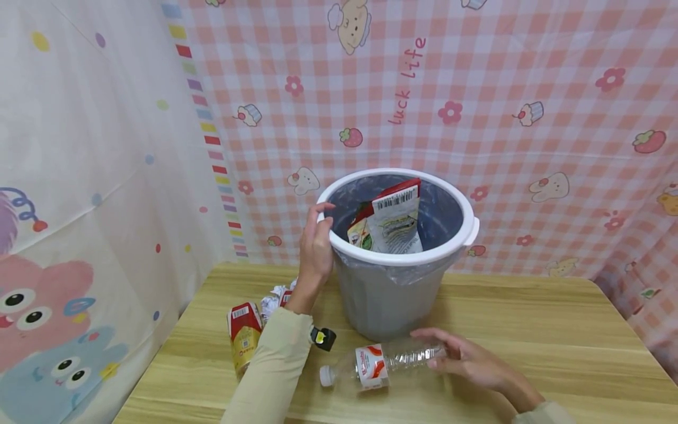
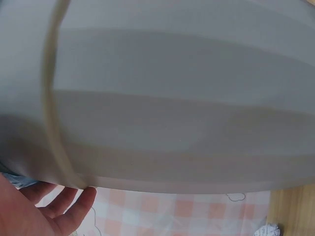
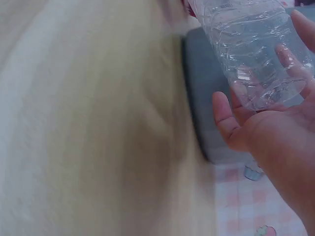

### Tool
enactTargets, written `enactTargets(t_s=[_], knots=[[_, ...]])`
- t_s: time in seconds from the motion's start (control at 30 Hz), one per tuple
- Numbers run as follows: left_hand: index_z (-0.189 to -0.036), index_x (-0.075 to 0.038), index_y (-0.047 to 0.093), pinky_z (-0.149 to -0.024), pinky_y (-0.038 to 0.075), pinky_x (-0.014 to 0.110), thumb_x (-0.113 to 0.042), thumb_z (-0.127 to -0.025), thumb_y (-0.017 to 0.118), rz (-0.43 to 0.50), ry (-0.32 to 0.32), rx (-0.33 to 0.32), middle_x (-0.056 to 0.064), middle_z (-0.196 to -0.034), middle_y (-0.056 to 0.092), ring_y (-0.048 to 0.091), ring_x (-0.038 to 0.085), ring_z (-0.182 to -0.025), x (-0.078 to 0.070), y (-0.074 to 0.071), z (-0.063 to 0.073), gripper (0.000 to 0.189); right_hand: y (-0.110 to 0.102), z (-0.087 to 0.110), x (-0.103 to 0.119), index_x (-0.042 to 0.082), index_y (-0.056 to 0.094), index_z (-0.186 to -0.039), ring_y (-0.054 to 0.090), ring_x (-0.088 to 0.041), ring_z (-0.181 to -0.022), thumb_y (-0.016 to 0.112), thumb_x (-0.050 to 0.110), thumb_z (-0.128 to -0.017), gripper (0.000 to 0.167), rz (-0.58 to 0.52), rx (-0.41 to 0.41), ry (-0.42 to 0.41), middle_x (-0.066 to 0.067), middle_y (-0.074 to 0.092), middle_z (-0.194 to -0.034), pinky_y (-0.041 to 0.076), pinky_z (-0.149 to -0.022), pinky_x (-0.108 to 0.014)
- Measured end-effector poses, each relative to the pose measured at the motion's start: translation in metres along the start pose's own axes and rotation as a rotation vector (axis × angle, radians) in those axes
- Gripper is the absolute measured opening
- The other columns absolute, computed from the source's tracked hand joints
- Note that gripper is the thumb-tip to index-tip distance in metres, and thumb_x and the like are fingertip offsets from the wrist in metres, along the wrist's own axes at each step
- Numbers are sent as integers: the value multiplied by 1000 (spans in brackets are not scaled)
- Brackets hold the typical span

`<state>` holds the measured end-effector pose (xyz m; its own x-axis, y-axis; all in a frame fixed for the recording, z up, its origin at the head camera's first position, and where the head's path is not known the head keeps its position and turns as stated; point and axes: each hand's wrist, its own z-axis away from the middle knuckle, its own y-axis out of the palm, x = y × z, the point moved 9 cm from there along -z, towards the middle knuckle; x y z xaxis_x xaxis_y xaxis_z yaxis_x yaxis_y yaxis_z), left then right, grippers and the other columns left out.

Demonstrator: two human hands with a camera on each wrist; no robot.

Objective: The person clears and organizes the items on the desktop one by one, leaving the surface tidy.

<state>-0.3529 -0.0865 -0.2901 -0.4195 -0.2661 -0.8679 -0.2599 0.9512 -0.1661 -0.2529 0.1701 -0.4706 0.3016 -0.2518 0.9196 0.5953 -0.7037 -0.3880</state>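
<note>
My left hand point(image 1: 316, 247) grips the white rim of a grey trash bin point(image 1: 389, 297) on its left side, thumb and fingers around the edge. In the left wrist view the fingers point(image 2: 76, 214) curl by the bin's ribbed wall point(image 2: 162, 113). My right hand point(image 1: 471, 360) holds the base end of a clear plastic bottle point(image 1: 372, 366), which lies sideways in front of the bin, its white cap pointing left. The right wrist view shows the fingers around the bottle's bottom point(image 3: 256, 64). Printed red-and-white packaging point(image 1: 398, 221) sticks up inside the lined bin.
A red-and-gold carton point(image 1: 245, 337) lies on the wooden table point(image 1: 529, 330) to the left, beside crumpled paper point(image 1: 269, 304) partly hidden by my left arm. A pink checked cloth point(image 1: 477, 70) hangs behind the table, a white patterned one point(image 1: 122, 135) at left.
</note>
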Motion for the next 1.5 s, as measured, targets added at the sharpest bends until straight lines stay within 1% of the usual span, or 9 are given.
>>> enactTargets(t_s=[0.1, 0.3, 0.47, 0.63, 0.83, 0.9, 1.13, 1.27, 1.5], knots=[[-126, -16, 55, -96, 41, 46, -25, -98, 35, -2, -1, 0, 16, -131, 57, 54, 29, -108, 0, 0, 0, 35, -8, 4, 7, 6, 42, -147, 51, -14, -116, 54, 10, -100, 49, -39, -3, -30, -25, 40, -147, 45, -92, -28], [-126, -16, 55, -96, 41, 46, -26, -99, 34, -7, -10, 3, 16, -130, 57, 54, 30, -108, -1, 0, 0, 36, -26, 15, 19, 2, 40, -146, 46, -11, -127, 51, 3, -99, 48, -98, -16, -82, -31, 38, -145, 43, -98, -24], [-126, -16, 54, -97, 41, 47, -27, -99, 34, -4, -16, 8, 15, -132, 56, 54, 30, -110, 1, 1, 0, 36, -38, 23, 28, -1, 39, -146, 48, -10, -128, 48, -3, -99, 49, -120, -24, -136, -16, 45, -146, 47, -98, -28], [-127, -17, 54, -99, 40, 47, -27, -98, 34, -1, -18, 7, 15, -132, 55, 53, 30, -111, 2, 1, 0, 37, -46, 31, 39, -9, 32, -146, 51, -12, -128, 41, -13, -97, 50, -240, 35, -228, -4, 46, -148, 50, -97, -31], [-126, -16, 55, -95, 39, 44, -27, -98, 34, -7, -15, -3, 18, -124, 57, 53, 30, -106, 3, 0, -1, 37, -53, 37, 51, -12, 26, -146, 43, -11, -135, 32, -19, -96, 51, -415, 89, -271, -8, 40, -151, 45, -103, -28], [-126, -15, 55, -94, 39, 43, -26, -98, 34, -8, -10, -3, 19, -124, 57, 52, 30, -105, 3, 0, -1, 36, -55, 40, 57, -15, 22, -146, 39, -11, -138, 28, -22, -95, 52, -444, 114, -324, -9, 37, -153, 41, -107, -27], [-126, -15, 55, -96, 39, 43, -25, -97, 35, -7, -1, -4, 16, -130, 56, 52, 29, -108, 1, 0, 0, 36, -60, 46, 79, -17, 14, -148, 32, -20, -144, 18, -30, -87, 62, -503, 228, -497, -17, 28, -158, 36, -112, -31], [-125, -15, 55, -96, 39, 44, -25, -97, 34, -9, 1, -7, 15, -132, 56, 53, 29, -109, 0, 0, 0, 36, -62, 48, 92, -17, 13, -148, 31, -24, -144, 16, -30, -86, 63, -513, 254, -544, -22, 26, -157, 38, -111, -34], [-123, -14, 56, -97, 39, 44, -23, -97, 36, 1, 23, -16, 15, -133, 56, 52, 28, -111, -1, -1, -1, 35, -71, 52, 114, -12, 13, -151, 36, -26, -141, 16, -26, -89, 64, -533, 246, -578, -22, 25, -158, 41, -109, -36]])
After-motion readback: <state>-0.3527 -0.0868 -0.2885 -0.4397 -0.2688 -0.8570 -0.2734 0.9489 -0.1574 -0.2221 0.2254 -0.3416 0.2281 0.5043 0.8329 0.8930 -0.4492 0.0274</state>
